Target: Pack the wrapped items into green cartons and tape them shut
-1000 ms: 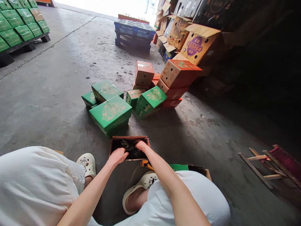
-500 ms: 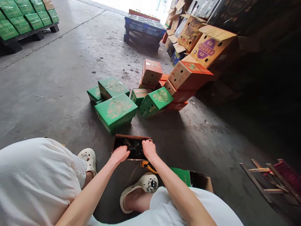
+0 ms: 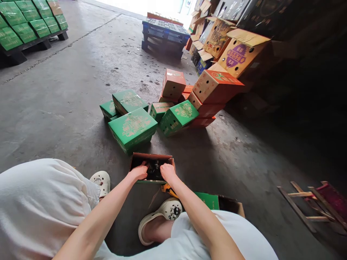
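An open cardboard box with brown inner walls and a strip of green outside stands on the floor between my feet. Crumpled dark, shiny film lies inside it; whatever is under the film is hidden. My left hand reaches in over the near left edge, its fingers closed on the film. On the right side of the box, my right hand is curled with its fingertips down at the film, partly hidden. Just below the box, a yellow and black tool lies near my shoe.
Several closed green boxes sit beyond the open box, with orange boxes behind them. A second open green box is beside my right leg. A folding stool lies at right. Pallets and stacked cartons stand farther off.
Both hands have shifted slightly up and left. The right hand has moved from the box's right rim down inside, closer to the film. The film has changed shape a little.
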`<state>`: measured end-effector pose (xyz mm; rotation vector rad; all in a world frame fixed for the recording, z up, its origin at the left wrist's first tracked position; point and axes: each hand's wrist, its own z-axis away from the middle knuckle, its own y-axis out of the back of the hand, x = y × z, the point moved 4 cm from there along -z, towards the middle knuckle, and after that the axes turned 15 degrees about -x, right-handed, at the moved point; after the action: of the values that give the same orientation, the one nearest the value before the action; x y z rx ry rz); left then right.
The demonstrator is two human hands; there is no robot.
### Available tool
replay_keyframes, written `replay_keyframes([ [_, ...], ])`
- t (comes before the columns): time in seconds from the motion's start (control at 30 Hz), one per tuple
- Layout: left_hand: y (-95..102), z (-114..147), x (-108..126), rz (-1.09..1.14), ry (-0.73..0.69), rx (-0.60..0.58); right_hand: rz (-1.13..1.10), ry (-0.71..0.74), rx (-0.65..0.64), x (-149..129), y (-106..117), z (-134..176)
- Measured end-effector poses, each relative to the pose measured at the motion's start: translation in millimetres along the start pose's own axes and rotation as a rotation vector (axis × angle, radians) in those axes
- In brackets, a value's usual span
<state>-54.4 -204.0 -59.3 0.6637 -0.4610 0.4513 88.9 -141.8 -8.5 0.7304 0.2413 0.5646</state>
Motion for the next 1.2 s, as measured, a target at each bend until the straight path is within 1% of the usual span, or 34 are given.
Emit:
replay_keyframes([
  [0.07, 2.0, -1.2, -0.9, 0.019, -0.043, 0.014, -0.014, -0.008, -0.007, 0.1, 7.3, 1.7],
  [0.17, 0.6, 2.4, 3.3, 0.071, -0.082, 0.066, -0.053, -0.008, -0.009, 11.4, 28.9, 6.6],
  [0.23, 3.8, 9.0, 7.6, 0.112, -0.088, 0.056, -0.095, -0.005, -0.015, 32.2, 45.3, 12.7],
  [0.27, 8.7, 14.1, 8.3, 0.149, -0.090, 0.033, -0.132, -0.010, -0.036, 46.5, 51.4, 16.5],
  [0.3, 16.2, 20.5, 7.4, 0.200, -0.102, -0.001, -0.194, -0.018, -0.084, 62.0, 54.5, 20.6],
  [0.37, 37.4, 37.1, -4.6, 0.420, -0.070, -0.060, -0.470, -0.051, -0.271, 92.5, 48.7, 29.5],
  [0.4, 48.5, 46.4, -13.7, 0.528, -0.059, -0.099, -0.623, -0.041, -0.361, 103.6, 42.2, 33.6],
  [0.43, 59.4, 55.8, -24.8, 0.592, -0.035, -0.113, -0.783, 0.000, -0.439, 110.8, 34.7, 36.6],
  [0.5, 75.9, 71.9, -50.6, 0.625, 0.061, -0.074, -1.047, 0.118, -0.519, 116.8, 20.4, 38.2],
  [0.53, 79.3, 77.4, -63.1, 0.628, 0.123, -0.042, -1.143, 0.171, -0.529, 117.4, 14.2, 36.6],
  [0.57, 78.9, 80.4, -73.0, 0.654, 0.152, -0.018, -1.209, 0.205, -0.526, 117.5, 8.8, 33.8],
  [0.6, 75.0, 80.9, -80.0, 0.700, 0.144, -0.005, -1.248, 0.216, -0.521, 117.7, 4.0, 30.2],
  [0.67, 60.1, 76.4, -87.3, 0.836, 0.060, -0.005, -1.291, 0.214, -0.532, 118.0, -3.3, 23.0],
  [0.77, 35.3, 65.8, -95.0, 1.054, -0.075, 0.011, -1.336, 0.228, -0.584, 120.2, -8.9, 15.6],
  [0.83, 23.3, 59.8, -102.5, 1.175, -0.137, 0.017, -1.358, 0.244, -0.609, 121.1, -11.4, 12.6],
  [0.9, 15.1, 54.4, -110.4, 1.252, -0.170, -0.003, -1.362, 0.252, -0.630, 117.8, -15.2, 8.6],
  [0.97, 8.9, 49.2, -117.2, 1.277, -0.161, -0.022, -1.337, 0.242, -0.631, 108.2, -20.4, 1.8],
  [1.0, 6.0, 46.6, -119.7, 1.280, -0.143, -0.028, -1.305, 0.228, -0.610, 101.7, -22.8, -2.8],
  [1.13, -5.5, 38.2, -122.5, 1.277, -0.074, -0.082, -1.108, 0.148, -0.461, 75.4, -27.3, -22.4],
  [1.2, -8.5, 36.0, -121.7, 1.237, -0.060, -0.088, -1.056, 0.125, -0.447, 67.0, -27.3, -27.6],
])
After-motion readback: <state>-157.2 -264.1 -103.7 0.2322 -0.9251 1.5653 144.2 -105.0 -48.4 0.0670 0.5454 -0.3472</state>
